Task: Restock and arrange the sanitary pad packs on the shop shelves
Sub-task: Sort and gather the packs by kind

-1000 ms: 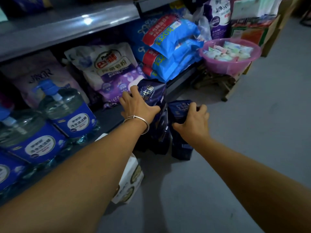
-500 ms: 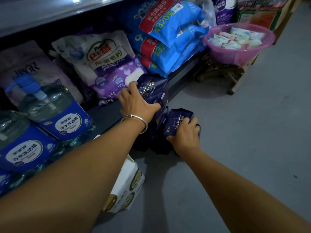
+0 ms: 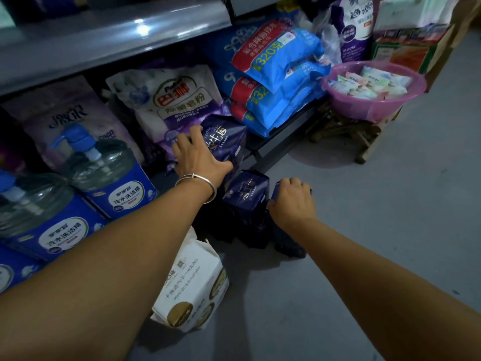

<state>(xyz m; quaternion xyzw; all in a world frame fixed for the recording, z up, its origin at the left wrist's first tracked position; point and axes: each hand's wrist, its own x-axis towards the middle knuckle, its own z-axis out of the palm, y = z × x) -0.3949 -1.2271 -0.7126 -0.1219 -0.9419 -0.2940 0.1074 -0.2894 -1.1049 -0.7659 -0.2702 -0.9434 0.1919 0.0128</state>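
Several dark navy sanitary pad packs stand in a cluster on the floor beside the bottom shelf (image 3: 276, 149). My left hand (image 3: 199, 155), with a silver bangle at the wrist, grips the tallest navy pack (image 3: 226, 138) at the shelf's edge. A second navy pack (image 3: 247, 191) stands free just below it. My right hand (image 3: 292, 200) curls round the top of a third navy pack (image 3: 275, 190), which it mostly hides. More dark packs (image 3: 289, 246) lie in shadow under my right wrist.
A white pad pack (image 3: 191, 282) lies on the floor under my left forearm. The bottom shelf holds pump bottles (image 3: 104, 173), a purple-white powder bag (image 3: 169, 100) and stacked blue bags (image 3: 276, 74). A pink basin (image 3: 372, 105) of small packets sits on a wooden stool at right.
My right hand has let go of the pack it held and moved right onto another pack. That released pack now stands uncovered. My left hand keeps its grip on the tall pack.
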